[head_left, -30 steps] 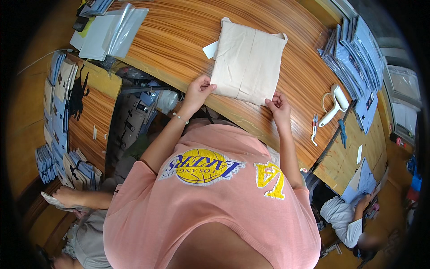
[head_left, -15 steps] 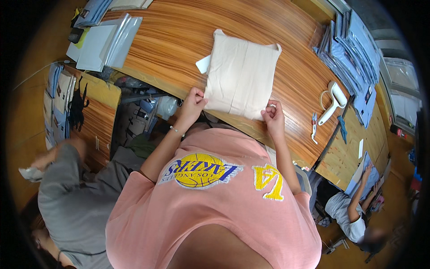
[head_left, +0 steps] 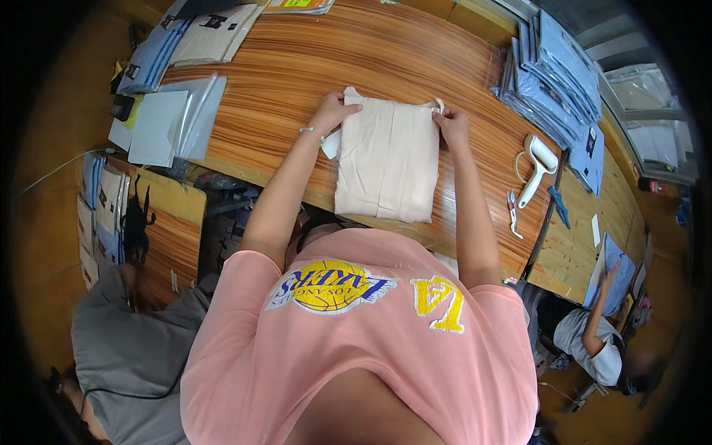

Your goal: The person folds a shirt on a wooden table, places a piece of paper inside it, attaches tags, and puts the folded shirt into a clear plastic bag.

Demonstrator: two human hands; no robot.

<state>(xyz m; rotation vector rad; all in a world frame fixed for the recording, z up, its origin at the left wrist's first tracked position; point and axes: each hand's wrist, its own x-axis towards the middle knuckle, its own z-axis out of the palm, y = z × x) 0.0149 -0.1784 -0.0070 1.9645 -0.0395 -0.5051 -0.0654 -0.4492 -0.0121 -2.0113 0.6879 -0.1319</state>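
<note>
A folded cream garment (head_left: 387, 167) lies on the wood-grain table in front of me, a seam running down its middle. My left hand (head_left: 336, 113) pinches its far left corner. At the far right corner, the thumb and fingers of my right hand (head_left: 452, 127) close on the cloth, where a small loop of fabric sticks up. Part of a white card (head_left: 331, 145) shows from under the garment's left edge, below my left wrist.
Bagged blue garments (head_left: 552, 81) are stacked at the right. Nearby lie a white lint roller (head_left: 539, 167) and small snips (head_left: 512, 211). White sheets and clear bags (head_left: 167, 122) rest at the left, by folded garments (head_left: 215, 33). Co-workers sit on both sides.
Both hands have moved from the garment's near corners to its far corners. The garment now sits slightly lower and further left in view.
</note>
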